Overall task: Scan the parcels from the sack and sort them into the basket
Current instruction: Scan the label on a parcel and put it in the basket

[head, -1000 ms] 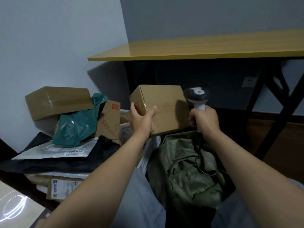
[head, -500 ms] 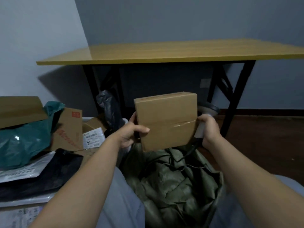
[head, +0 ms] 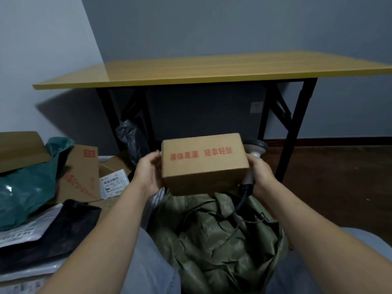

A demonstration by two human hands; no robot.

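Observation:
A brown cardboard box (head: 203, 164) with red printed characters on its near face is held up in front of me, above the green sack (head: 220, 240) that lies between my knees. My left hand (head: 148, 175) grips the box's left end. My right hand (head: 262, 175) holds the handle of a white barcode scanner (head: 254, 148) behind the box's right end and also touches that end. The scanner's head shows just above the box's right corner, and its dark cable hangs down onto the sack.
A heap of sorted parcels fills the left: a green plastic mailer (head: 25, 187), brown cartons (head: 80, 172), a labelled packet (head: 113, 185), and black and white mailers (head: 48, 234). A yellow-topped folding table (head: 212, 68) with black legs stands ahead, with dark wooden floor to the right.
The box has been turned, so the face with red characters now faces me instead of the taped side. My right hand with the scanner stays at its right end.

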